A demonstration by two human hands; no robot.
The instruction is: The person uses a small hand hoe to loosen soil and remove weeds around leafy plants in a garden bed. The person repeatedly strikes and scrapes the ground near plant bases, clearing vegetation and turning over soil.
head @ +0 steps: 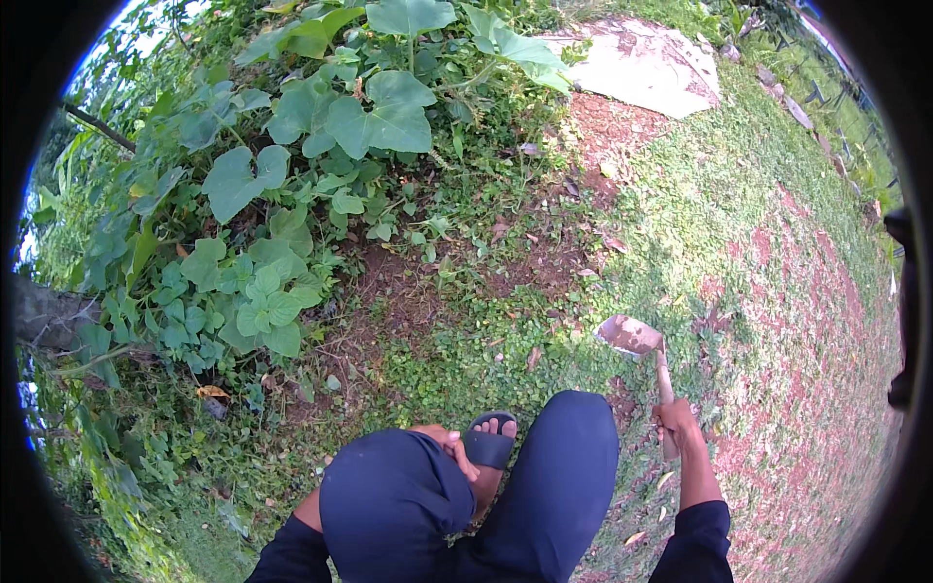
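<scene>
In my right hand (675,423) is the short wooden handle of a hand hoe (664,379). Its soil-smeared metal blade (631,335) is over the low green ground cover, ahead and to the right of my right knee; whether it touches the ground I cannot tell. My left hand (450,448) reaches around the front of my bent left knee (397,495), which hides much of it. Its visible fingers hang beside the knee, close to a dark sandal (490,446) on my foot. Nothing shows in those fingers, and the palm is out of sight.
Broad-leaved vines (383,116) spread at the upper left, with a thick trunk or log (51,313) at the left rim. Bare brown soil (393,291) lies ahead. A pale flat sheet or slab (641,65) rests at the top right; patchy grass (794,350) covers the right.
</scene>
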